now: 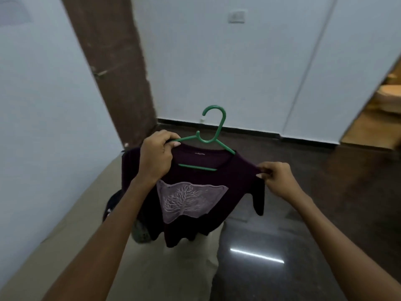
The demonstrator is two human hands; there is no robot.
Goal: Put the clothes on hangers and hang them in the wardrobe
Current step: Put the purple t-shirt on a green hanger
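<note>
Left hand point(157, 154): we see it curled round the left arm of the green hanger point(209, 140), fingers and thumb also catching the shirt's left shoulder, held up in front of the body.
Right hand point(275, 178): we see thumb and fingertips pinching the right shoulder seam of the dark purple T-shirt point(195, 170), pulling the cloth out sideways.
Hanger: its hook points up and its right arm runs under the shirt's neckline; the lower bar shows through the neck opening.
T-shirt: we find it draped on the hanger in mid-air between both hands, front facing us, with a pale pink tree print point(187, 202) on the chest; the right sleeve hangs loose below the right hand.
Below the shirt: a beige surface point(76, 224) with a dark garment point(112, 205) and a greyish bundle point(141, 233) lying on it, partly hidden by the left forearm.
Floor point(325, 192): dark and glossy, with a strip of reflected light.
Background: pale walls, a brown door point(112, 61) at the left, a wall switch point(237, 16) above.
</note>
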